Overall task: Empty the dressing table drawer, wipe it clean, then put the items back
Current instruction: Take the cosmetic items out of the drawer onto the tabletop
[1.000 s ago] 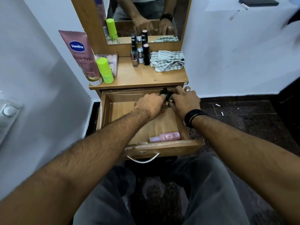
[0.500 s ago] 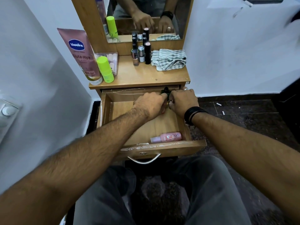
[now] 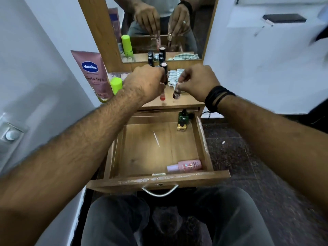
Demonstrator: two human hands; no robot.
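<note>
Left hand (image 3: pixel 145 80) pinches small red vial (image 3: pixel 162 94), hanging upright, red end down, just above tabletop (image 3: pixel 188 102) near front edge. Right hand (image 3: pixel 197 80) pinches dark vial (image 3: pixel 177 91), tilted, base down, beside red one. Both directly over landing spot; likely next: set down straight below, clear of lipsticks (image 3: pixel 164 71) and cloth (image 3: pixel 173 77) behind.

Drawer (image 3: pixel 159 180) open below hands, toward person. Left inside: green bottle (image 3: pixel 183 119) at back right corner, upright; pink bottle (image 3: pixel 185 166) lying along front wall, right corner, long axis left-right. Right hand nearer both.
</note>
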